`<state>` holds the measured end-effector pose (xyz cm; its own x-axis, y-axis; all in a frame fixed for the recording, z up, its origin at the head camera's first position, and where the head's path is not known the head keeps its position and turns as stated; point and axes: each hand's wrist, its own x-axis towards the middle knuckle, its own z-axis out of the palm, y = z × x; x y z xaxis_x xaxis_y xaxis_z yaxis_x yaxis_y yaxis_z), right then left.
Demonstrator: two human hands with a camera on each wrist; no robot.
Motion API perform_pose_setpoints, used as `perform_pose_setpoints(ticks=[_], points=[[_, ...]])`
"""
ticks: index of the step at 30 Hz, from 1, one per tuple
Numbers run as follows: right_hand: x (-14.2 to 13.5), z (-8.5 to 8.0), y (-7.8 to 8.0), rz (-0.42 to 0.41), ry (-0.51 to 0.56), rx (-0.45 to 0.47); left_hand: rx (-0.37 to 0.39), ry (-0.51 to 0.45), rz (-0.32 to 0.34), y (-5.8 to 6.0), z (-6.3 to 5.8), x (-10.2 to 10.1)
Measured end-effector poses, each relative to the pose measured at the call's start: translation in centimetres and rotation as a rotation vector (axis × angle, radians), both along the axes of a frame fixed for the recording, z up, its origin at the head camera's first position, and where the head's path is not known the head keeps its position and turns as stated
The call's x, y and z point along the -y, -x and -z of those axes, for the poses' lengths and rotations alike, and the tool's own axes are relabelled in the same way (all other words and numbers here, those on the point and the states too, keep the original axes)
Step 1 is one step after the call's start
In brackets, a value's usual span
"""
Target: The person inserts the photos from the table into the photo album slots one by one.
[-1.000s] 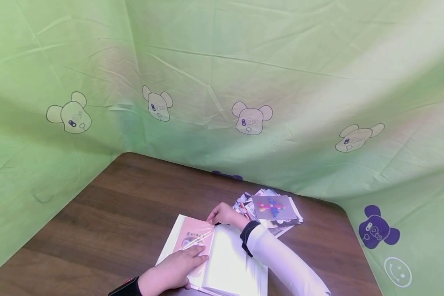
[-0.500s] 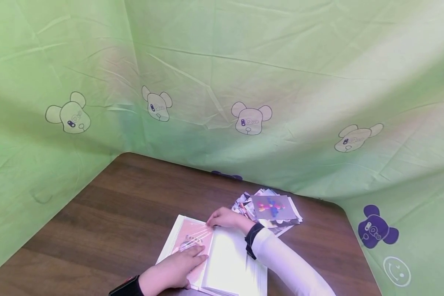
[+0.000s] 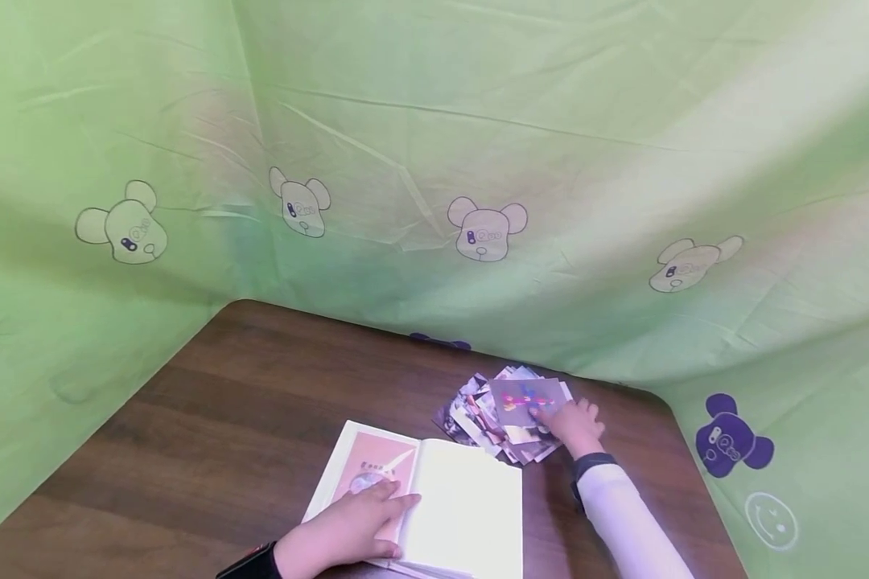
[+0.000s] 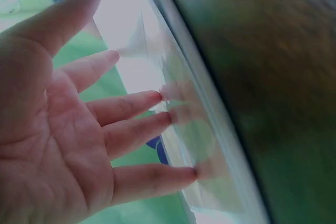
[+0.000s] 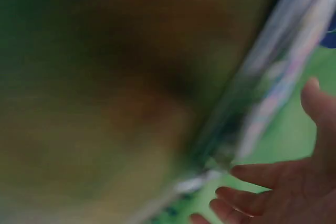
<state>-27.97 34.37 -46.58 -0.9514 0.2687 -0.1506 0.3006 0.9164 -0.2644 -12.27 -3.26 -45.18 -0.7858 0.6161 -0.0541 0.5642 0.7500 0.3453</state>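
An open photo album (image 3: 467, 507) lies near the table's front edge, its right page blank white. A pink card (image 3: 365, 458) fills the left page's clear pocket. My left hand (image 3: 355, 523) rests spread on that page; in the left wrist view the fingertips (image 4: 191, 174) touch the glossy sleeve. Over at the right, my right hand (image 3: 575, 422) is at a loose pile of photo cards (image 3: 471, 410), fingers extended, thumb over the top grey card (image 3: 525, 398) with a colourful print. The right wrist view shows the fingers straight and spread beside the blurred pile's edge.
The brown wooden table (image 3: 224, 418) has rounded far corners. A green cloth curtain (image 3: 405, 145) with bear prints hangs close along its left, back and right sides. The photo pile lies near the back right edge, just beyond the album.
My right hand has left the top of the album's pocket and moved right to the photo cards, which now lie more spread out. My left hand stays on the left page.
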Motion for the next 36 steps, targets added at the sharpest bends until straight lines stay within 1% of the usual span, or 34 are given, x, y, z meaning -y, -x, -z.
perform_pose_setpoints(ticks=[2, 3, 4, 6, 9, 12, 14, 16, 19, 22, 24, 27, 29, 31, 33, 36], points=[[-0.6, 0.7, -0.4, 0.011, 0.006, 0.023, -0.007, -0.009, 0.003, 0.0, -0.2, -0.3], [-0.7, 0.9, -0.5, 0.008, 0.003, 0.011, -0.009, -0.009, 0.000, 0.0, -0.2, -0.5], [-0.7, 1.1, -0.5, 0.002, -0.006, -0.013, -0.006, -0.010, -0.004, -0.1, -0.3, -0.7], [-0.6, 1.4, -0.5, 0.003, -0.021, -0.089, 0.007, -0.014, -0.015, -0.1, -0.4, -1.2], [0.0, 1.3, -0.3, 0.012, -0.041, -0.201, 0.018, -0.007, -0.044, -0.3, -0.7, -2.0], [0.4, 1.1, -0.2, 0.022, -0.021, -0.263, 0.007, 0.010, -0.045, -0.3, -0.9, -2.9], [0.5, 0.9, -0.1, 0.027, 0.023, -0.281, -0.017, 0.034, -0.033, -0.3, -1.1, -3.6], [0.5, 0.7, -0.1, 0.032, 0.103, -0.297, -0.042, 0.051, -0.014, -0.3, -1.4, -4.3], [0.3, 0.2, -0.2, 0.050, 0.298, -0.335, -0.070, 0.081, 0.016, -0.4, -1.7, -5.2], [0.0, -0.8, -0.4, 0.054, 0.503, -0.342, -0.063, 0.100, 0.038, -0.6, -1.9, -5.8], [0.0, -1.5, -0.4, 0.034, 0.602, -0.331, -0.045, 0.108, 0.041, -0.7, -1.8, -6.1], [0.2, -2.6, -0.5, -0.028, 0.688, -0.317, -0.018, 0.110, 0.039, -0.8, -1.6, -6.3], [0.4, -3.2, -0.6, -0.079, 0.711, -0.326, -0.007, 0.108, 0.037, -0.8, -1.5, -6.5], [0.8, -3.7, -0.7, -0.113, 0.734, -0.314, -0.002, 0.107, 0.036, -0.8, -1.3, -6.6], [1.2, -4.1, -0.8, -0.120, 0.783, -0.279, 0.004, 0.106, 0.035, -0.7, -1.2, -6.8], [1.8, -4.3, -0.9, -0.113, 0.881, -0.202, 0.003, 0.105, 0.034, -0.7, -1.0, -7.0]])
